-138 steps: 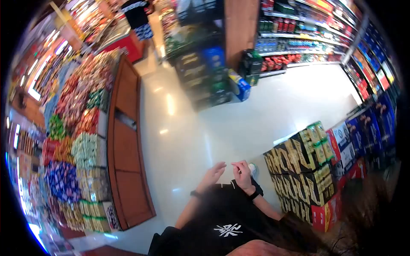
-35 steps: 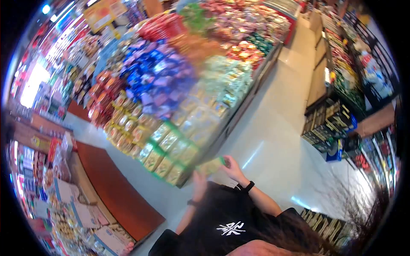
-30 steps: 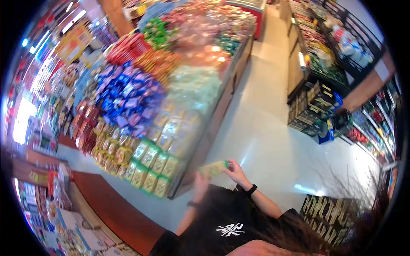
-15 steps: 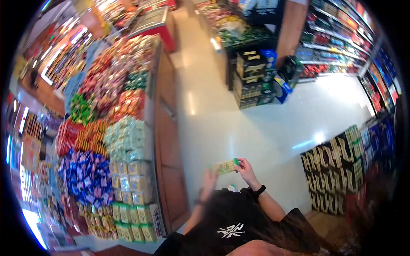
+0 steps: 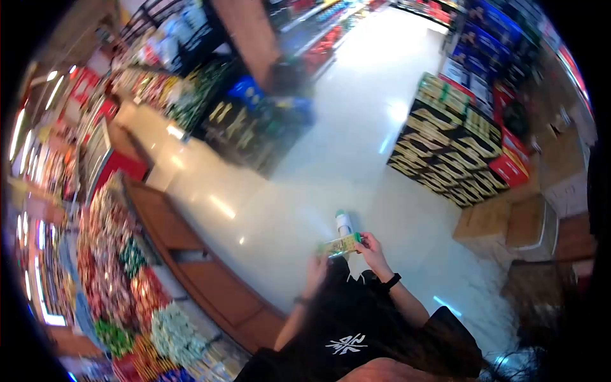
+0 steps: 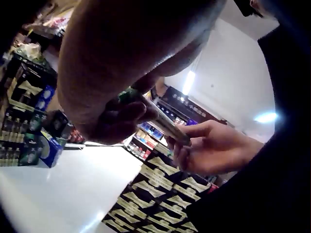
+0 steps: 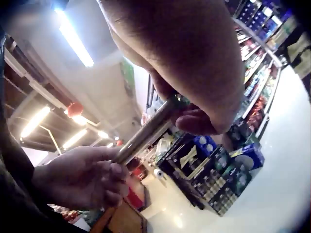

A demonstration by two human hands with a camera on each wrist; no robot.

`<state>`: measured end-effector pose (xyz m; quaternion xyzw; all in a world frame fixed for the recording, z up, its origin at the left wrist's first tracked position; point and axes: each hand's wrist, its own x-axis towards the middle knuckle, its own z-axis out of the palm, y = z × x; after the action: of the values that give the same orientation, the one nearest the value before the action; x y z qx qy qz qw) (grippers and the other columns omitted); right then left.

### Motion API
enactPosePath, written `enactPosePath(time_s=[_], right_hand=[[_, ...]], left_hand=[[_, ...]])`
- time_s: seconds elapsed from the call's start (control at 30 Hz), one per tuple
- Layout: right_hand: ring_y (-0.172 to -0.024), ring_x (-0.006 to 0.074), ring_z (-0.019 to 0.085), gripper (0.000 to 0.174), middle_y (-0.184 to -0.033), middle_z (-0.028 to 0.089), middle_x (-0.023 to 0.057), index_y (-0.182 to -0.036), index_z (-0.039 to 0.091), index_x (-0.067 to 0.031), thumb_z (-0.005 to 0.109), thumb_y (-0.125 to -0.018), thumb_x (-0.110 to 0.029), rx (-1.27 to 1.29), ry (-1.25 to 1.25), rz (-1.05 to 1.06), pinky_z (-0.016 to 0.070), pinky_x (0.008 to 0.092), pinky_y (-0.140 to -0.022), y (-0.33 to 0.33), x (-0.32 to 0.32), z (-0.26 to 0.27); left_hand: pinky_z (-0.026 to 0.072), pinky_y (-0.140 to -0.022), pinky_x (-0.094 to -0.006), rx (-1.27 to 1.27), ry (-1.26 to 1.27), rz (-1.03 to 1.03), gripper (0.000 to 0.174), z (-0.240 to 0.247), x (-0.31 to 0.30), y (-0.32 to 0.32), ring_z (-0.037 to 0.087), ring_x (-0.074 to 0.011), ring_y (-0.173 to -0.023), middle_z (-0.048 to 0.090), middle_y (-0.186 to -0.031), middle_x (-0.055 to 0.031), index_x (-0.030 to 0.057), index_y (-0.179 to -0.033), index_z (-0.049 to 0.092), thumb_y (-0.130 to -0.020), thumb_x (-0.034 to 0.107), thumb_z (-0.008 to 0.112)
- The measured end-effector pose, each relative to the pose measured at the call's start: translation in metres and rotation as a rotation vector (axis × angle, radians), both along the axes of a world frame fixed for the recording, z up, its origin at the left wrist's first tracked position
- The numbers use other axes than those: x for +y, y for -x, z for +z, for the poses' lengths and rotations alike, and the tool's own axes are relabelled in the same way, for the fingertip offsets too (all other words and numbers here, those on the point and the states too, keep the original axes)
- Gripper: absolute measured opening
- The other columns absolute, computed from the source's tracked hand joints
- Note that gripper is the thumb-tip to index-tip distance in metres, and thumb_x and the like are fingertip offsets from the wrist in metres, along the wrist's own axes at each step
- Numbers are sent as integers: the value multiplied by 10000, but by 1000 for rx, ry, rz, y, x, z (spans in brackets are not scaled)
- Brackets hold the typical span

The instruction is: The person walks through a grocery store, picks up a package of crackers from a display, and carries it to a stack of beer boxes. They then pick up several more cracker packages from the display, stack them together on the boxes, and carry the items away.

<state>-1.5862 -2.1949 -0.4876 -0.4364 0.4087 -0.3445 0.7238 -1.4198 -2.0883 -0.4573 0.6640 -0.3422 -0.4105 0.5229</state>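
Note:
A flat green-and-cream packet [image 5: 342, 244] is held level between both hands in front of the black shirt. My left hand [image 5: 316, 274] pinches its left end, and my right hand [image 5: 374, 253] pinches its green right end. In the left wrist view the left hand [image 6: 121, 114] curls round the near end of the packet [image 6: 167, 124], and the right hand [image 6: 214, 148] grips the other end. Seen edge-on in the right wrist view, the packet [image 7: 146, 133] runs from the left hand [image 7: 82, 177] to the right hand [image 7: 194, 114].
Brown-sided counter [image 5: 210, 277] with heaped packaged goods at lower left. Stacked black-and-gold cartons [image 5: 445, 146] at right, brown boxes [image 5: 531, 223] beside them. Dark cartons [image 5: 245, 130] stand ahead, left of the glossy floor [image 5: 356, 153]. A shoe [image 5: 344, 221] shows beyond the packet.
The view has swung right, away from the heaped goods toward the cartons. The hands were empty in the oldest frame; since the later ones they have kept hold of the packet.

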Motion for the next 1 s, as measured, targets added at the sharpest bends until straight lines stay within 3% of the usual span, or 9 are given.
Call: enactPosePath(time_s=[0.07, 0.13, 0.2, 0.33, 0.53, 0.63, 0.83, 0.93, 1.0], right_hand=[[-858, 109, 601, 269, -982, 637, 47, -1173, 523, -16, 607, -931, -99, 3, -64, -55, 490, 261, -738, 17, -22, -18], [-861, 107, 605, 246, -986, 644, 50, -1150, 530, -16, 606, -935, -106, -186, -222, -117, 492, 259, -742, 29, -48, -6], [-858, 104, 606, 226, -986, 648, 52, -1130, 535, -16, 606, -936, -107, -202, -218, -172, 491, 257, -739, 34, -76, 6], [-838, 96, 601, 195, -967, 650, 49, -1096, 542, -19, 611, -932, -100, 86, 19, -279, 485, 253, -721, 53, -129, 21], [-800, 82, 575, 162, -917, 634, 28, -1052, 562, -18, 628, -921, -89, 140, 134, -449, 469, 243, -704, 77, -207, 14], [-793, 78, 569, 160, -912, 631, 24, -1046, 565, -12, 631, -920, -86, 111, 174, -535, 466, 238, -705, 92, -239, 20], [-849, 85, 584, 166, -930, 636, 30, -1062, 563, -4, 625, -923, -71, 281, 190, -762, 477, 242, -749, 121, -270, -21], [-873, 93, 602, 165, -957, 648, 47, -1071, 562, -5, 617, -923, -54, 380, 254, -809, 489, 241, -759, 137, -286, -40], [-892, 101, 607, 171, -972, 652, 55, -1076, 557, -4, 617, -922, -49, 327, 208, -801, 491, 248, -774, 151, -305, -33]], left_hand=[[427, -618, -258, 27, -41, -81, 344, -2, -35, 8, 508, -113, -721, 564, -837, -47, 6, -1138, 539, -995, 318, 511], [479, -740, -298, 184, -222, -114, 344, 20, -72, 10, 553, -156, -809, 601, -942, -91, -3, -1215, 495, -994, 259, 513], [478, -695, -277, 119, -192, -205, 325, -12, -107, 7, 556, -130, -764, 609, -903, -73, 6, -1198, 492, -989, 253, 522], [483, -653, -261, 69, -88, -323, 315, -48, -182, 15, 563, -117, -721, 617, -883, -60, 2, -1193, 489, -984, 236, 520], [491, -717, -265, 95, -6, -538, 335, -26, -302, 35, 577, -136, -837, 616, -997, -96, -11, -1253, 437, -978, 169, 505], [489, -783, -342, 149, -75, -544, 334, -10, -344, 56, 576, -192, -900, 589, -1014, -129, 36, -1251, 541, -1007, 242, 443], [497, -740, -354, -2, 147, -586, 297, -49, -409, 90, 589, -219, -831, 589, -947, -140, -17, -1163, 584, -984, 200, 491], [490, -772, -286, -97, 45, -761, 326, -44, -441, 101, 582, -156, -874, 615, -999, -112, 11, -1273, 337, -997, 115, 474], [487, -777, -282, 49, 2, -753, 349, -44, -463, 116, 575, -149, -873, 611, -997, -103, 9, -1281, 336, -987, 113, 492]])
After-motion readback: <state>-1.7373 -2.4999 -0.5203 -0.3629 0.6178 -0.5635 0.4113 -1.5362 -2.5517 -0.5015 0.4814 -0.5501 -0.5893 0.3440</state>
